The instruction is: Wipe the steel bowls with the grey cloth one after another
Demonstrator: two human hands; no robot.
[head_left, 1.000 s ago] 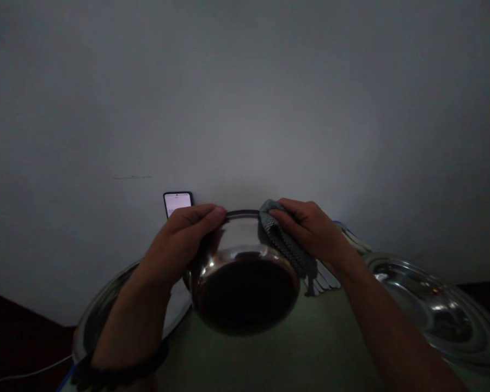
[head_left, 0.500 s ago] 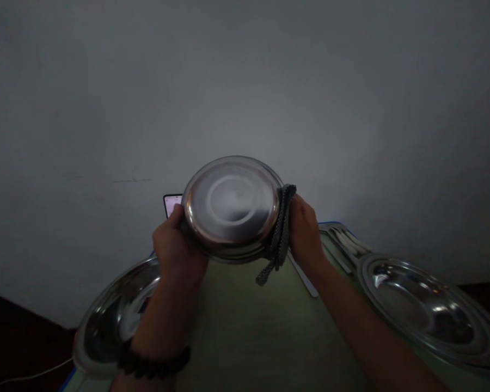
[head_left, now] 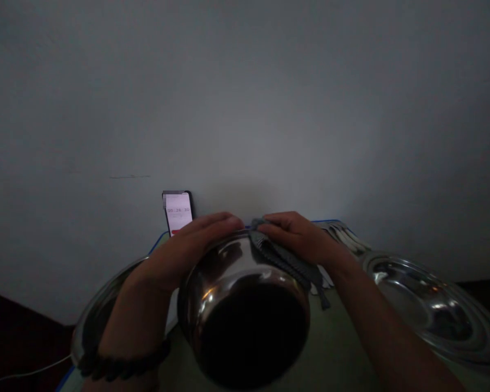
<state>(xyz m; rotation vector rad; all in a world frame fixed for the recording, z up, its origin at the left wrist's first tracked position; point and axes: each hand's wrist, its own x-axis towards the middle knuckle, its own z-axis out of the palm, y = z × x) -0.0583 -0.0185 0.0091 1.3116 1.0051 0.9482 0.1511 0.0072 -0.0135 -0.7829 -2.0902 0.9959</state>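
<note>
A shiny stainless steel bowl [head_left: 228, 272] is tilted on its side in front of me, its dark round face turned towards me. Whether that face is the base or the opening, I cannot tell. My left hand [head_left: 188, 245] curves over the upper left of the bowl, fingers laid together along its far edge. On the upper right, my right hand [head_left: 300, 237] pinches a grey woven cloth [head_left: 286, 258] and presses it against the steel. One end of the cloth dangles below that hand.
A phone [head_left: 178, 212] showing a timer leans against the wall behind the green table [head_left: 335, 332]. To the left is a large metal basin [head_left: 92, 313], partly behind my forearm. Stacked metal plates [head_left: 424, 305] lie at the right, near several pieces of cutlery [head_left: 347, 237].
The bowl has come down and closer, tipping from base-forward onto its side. My left hand has moved over its top, and my right hand has brought the cloth onto its upper side.
</note>
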